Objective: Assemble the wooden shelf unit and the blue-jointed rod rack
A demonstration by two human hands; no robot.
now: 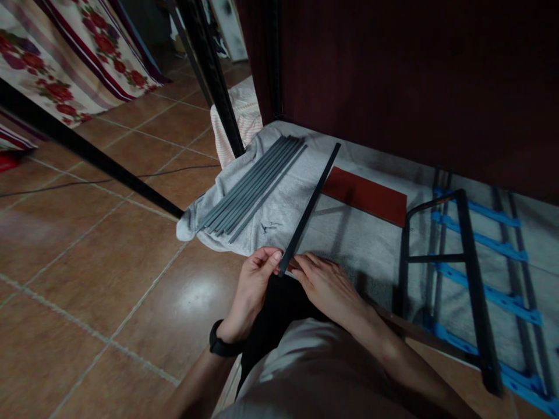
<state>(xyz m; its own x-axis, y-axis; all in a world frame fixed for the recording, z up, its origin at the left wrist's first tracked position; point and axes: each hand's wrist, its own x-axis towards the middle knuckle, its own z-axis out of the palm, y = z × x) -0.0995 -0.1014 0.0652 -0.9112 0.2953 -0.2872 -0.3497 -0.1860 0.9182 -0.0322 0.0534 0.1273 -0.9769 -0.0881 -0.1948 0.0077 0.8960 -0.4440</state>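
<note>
Black and narrow, the bar [310,209] is stretching slantwise over the grey cloth [294,192], its near end sitting between the two hands and its far part passing right beside the red-brown board [367,195]. The left hand [255,279] is pinching the bar close to that near end, thumb and forefinger nearly meeting at its edge; whether they are also gripping something small, I cannot tell. The right hand [325,282] is resting on the other side, partly open with fingers loosely bent, and the view is not showing whether they are closing on the bar or what the palm is covering. Good handling here is probably depending on the right hand steadying the end while the left is doing the fine fingering, since a long bar gripped at one tip is liable to be swinging at the other. Loose screws [264,228] are lying near the grey rods [253,186], so small, slow movements are likely to be sparing both a knock
</note>
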